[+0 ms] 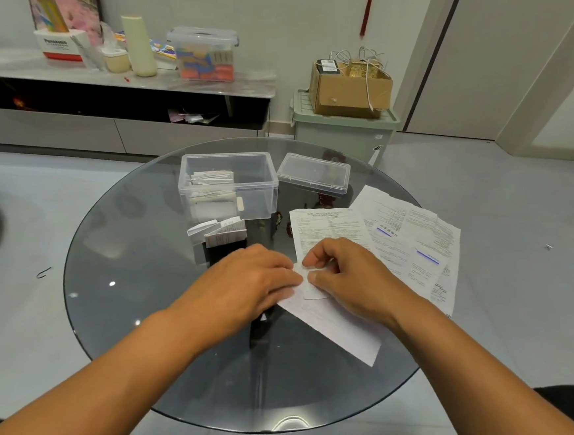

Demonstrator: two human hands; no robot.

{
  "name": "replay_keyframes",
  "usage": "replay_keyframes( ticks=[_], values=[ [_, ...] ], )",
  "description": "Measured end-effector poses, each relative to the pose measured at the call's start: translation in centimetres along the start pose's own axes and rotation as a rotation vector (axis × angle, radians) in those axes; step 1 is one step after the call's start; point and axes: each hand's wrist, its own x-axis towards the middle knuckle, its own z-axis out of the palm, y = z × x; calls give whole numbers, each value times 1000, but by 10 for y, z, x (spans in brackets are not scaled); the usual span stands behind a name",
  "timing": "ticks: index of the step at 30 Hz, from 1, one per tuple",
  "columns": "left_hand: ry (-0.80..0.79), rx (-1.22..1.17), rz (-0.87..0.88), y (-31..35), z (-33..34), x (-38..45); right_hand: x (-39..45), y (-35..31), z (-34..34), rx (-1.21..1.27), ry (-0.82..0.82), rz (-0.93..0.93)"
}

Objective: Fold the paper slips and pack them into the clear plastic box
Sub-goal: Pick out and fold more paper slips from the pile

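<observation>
A long white paper slip lies slanted on the round glass table. My left hand presses flat on its upper end. My right hand pinches the slip's folded-over end between thumb and forefinger. The clear plastic box stands open at the table's far side, with several folded slips stacked in its left half. Two folded slips stand just in front of the box.
The box's clear lid lies to the right of the box. Unfolded printed sheets spread over the table's right side. Beyond the table are a green bin with a cardboard carton and a low cabinet.
</observation>
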Motion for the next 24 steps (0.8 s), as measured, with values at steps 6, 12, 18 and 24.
replay_keyframes(
  ticks=[6,12,18,24],
  values=[
    [12,254,-259,-16,-7,-2,-14,2,-29,-334,-243,-5],
    [7,391,-368,-21,-9,0,-21,-1,-28,-542,-93,-118],
    [180,204,-255,-16,-3,-1,-13,8,-22,-629,34,-318],
    [-29,-225,-124,0,-8,1,-22,-8,-12,-448,-15,-489]
  ],
)
